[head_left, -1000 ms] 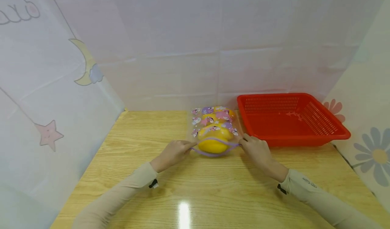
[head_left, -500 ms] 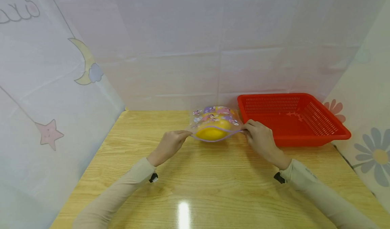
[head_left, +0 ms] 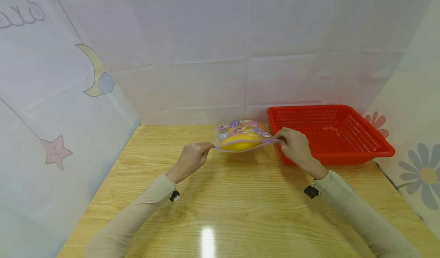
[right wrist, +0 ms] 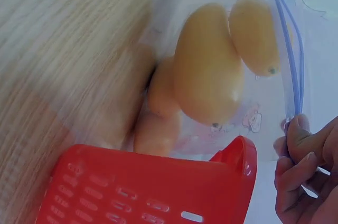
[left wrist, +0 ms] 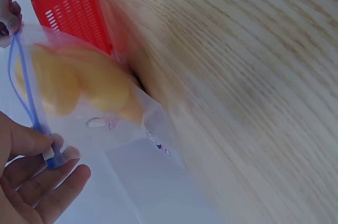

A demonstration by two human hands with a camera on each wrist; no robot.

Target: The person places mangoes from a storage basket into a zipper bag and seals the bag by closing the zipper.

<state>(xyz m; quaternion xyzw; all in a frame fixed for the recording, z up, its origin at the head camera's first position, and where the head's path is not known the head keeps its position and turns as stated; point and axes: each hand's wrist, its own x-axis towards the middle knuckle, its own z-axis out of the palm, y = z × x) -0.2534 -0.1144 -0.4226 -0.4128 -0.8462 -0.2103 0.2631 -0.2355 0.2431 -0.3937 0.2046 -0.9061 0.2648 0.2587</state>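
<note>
A clear zip bag (head_left: 264,134) printed with pink and purple figures lies toward the back of the table, its purple-edged mouth facing me. Inside it are several yellow mangoes (right wrist: 208,65), one close behind the mouth. My left hand (head_left: 191,159) pinches the left end of the zip edge between thumb and fingers. At the right end, my right hand (head_left: 295,147) pinches the same edge. Between the hands the zip strips (right wrist: 290,55) stand slightly apart. A small white piece (left wrist: 48,154) shows on the zip by my left thumb.
A red plastic basket (head_left: 330,159) with slotted walls stands right beside the bag, close behind my right hand. The wooden table (head_left: 240,204) ends at a draped back wall (head_left: 192,78), with printed sheets on both sides.
Both hands have raised the bag's mouth and shifted it toward the back. Its opening has narrowed, and the front mango now lies further behind the edge.
</note>
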